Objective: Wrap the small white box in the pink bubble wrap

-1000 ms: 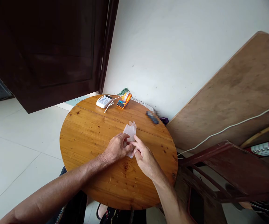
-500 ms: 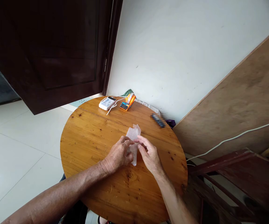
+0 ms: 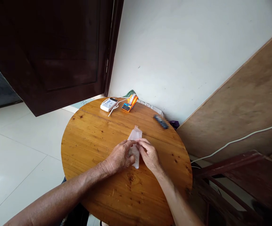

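Note:
A whitish, translucent piece of bubble wrap (image 3: pixel 136 134), folded into a narrow bundle, lies near the middle of the round wooden table (image 3: pixel 91 141). My left hand (image 3: pixel 122 157) rests over its left side, with fingers bent and the index finger reaching across the top. From the right, my right hand (image 3: pixel 150 157) pinches at the wrap's right edge, thumb and fingertips together. The fingertips of both hands meet about halfway along the bundle. Whatever may be inside the wrap is hidden, and my fingers cover part of its surface.
At the table's far side are a white box-shaped device (image 3: pixel 108 104) with a white cable and an orange tape dispenser (image 3: pixel 129 104). A dark, blurred-out long object (image 3: pixel 160 121) lies right of them. Beyond are a white wall, a dark door (image 3: pixel 67 62) and a wooden board (image 3: pixel 232 103).
My right hand's fingers have closed in on the wrap's edge, right up to my left fingertips. My left hand stays nearly where it was. The view has shifted slightly.

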`<control>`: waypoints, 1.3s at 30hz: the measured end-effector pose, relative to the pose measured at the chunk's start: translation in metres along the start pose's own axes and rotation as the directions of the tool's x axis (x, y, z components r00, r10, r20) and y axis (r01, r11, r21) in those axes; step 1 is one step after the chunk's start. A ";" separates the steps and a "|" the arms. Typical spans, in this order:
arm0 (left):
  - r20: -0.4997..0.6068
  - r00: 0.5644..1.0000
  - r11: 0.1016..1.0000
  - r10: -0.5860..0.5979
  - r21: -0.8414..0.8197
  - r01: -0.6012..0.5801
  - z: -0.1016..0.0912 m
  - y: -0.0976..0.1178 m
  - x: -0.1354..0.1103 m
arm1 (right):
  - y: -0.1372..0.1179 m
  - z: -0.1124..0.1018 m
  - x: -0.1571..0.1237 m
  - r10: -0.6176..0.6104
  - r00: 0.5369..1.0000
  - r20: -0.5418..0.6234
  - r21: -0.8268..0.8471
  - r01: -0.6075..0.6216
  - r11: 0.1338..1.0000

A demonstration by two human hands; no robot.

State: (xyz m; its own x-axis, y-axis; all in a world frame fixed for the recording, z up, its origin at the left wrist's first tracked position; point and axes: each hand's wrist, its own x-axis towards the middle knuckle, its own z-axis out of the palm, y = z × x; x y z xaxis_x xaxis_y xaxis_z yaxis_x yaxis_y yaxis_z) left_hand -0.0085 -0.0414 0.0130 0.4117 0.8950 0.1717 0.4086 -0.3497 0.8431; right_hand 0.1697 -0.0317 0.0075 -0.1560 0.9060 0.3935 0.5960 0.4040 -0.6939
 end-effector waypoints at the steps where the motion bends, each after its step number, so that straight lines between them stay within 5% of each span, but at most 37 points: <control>1: -0.001 1.000 0.999 0.030 0.017 -0.030 0.000 0.000 -0.001 | 0.000 0.001 0.002 -0.026 0.999 0.021 -0.021 0.027 0.999; 6: 0.014 0.982 0.965 0.189 0.182 -0.188 0.001 0.000 -0.004 | 0.004 -0.003 0.008 -0.082 0.994 0.071 -0.104 0.089 0.991; 10: 0.011 0.978 0.955 0.207 0.216 -0.204 0.002 -0.002 -0.004 | 0.015 -0.007 0.012 0.120 0.987 -0.108 -0.039 -0.125 0.991; 14: 0.031 0.977 0.954 0.210 0.213 -0.212 0.002 -0.002 -0.003 | 0.023 -0.012 0.027 0.558 0.824 -0.097 0.177 -0.538 0.824; 16: 0.039 0.976 0.951 0.215 0.220 -0.219 0.002 -0.002 -0.002 | 0.023 -0.014 0.037 0.632 0.774 -0.036 0.206 -0.613 0.763; 20: 0.029 0.975 0.947 0.220 0.235 -0.220 0.002 -0.001 -0.002 | 0.021 -0.016 0.052 0.643 0.765 0.011 0.178 -0.635 0.752; 22: 0.039 0.976 0.948 0.212 0.236 -0.215 0.001 0.000 -0.003 | 0.021 -0.018 0.055 0.627 0.779 -0.013 0.157 -0.618 0.770; 25: 0.069 0.978 0.947 0.196 0.247 -0.207 0.000 0.002 -0.003 | 0.020 -0.023 0.061 0.475 0.877 -0.069 0.041 -0.473 0.880; 28: 0.073 0.978 0.946 0.195 0.250 -0.207 -0.001 0.003 -0.003 | 0.013 -0.029 0.075 0.262 0.962 0.076 -0.109 -0.253 0.961; 31: 0.066 0.979 0.949 0.193 0.240 -0.203 -0.001 0.002 -0.002 | 0.004 -0.034 0.095 0.216 0.931 0.293 -0.227 -0.152 0.962; 39: 0.107 0.975 0.950 0.193 0.226 -0.213 -0.003 0.004 -0.001 | -0.006 -0.046 0.121 0.209 0.789 0.578 -0.306 -0.028 0.952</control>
State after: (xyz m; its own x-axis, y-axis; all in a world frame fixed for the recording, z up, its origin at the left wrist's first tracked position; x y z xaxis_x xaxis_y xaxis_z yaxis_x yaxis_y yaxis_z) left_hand -0.0096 -0.0429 0.0171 0.5673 0.7758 0.2762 0.4850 -0.5858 0.6493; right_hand 0.1835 0.0698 0.0870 -0.4539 0.8720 -0.1833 0.8125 0.3206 -0.4869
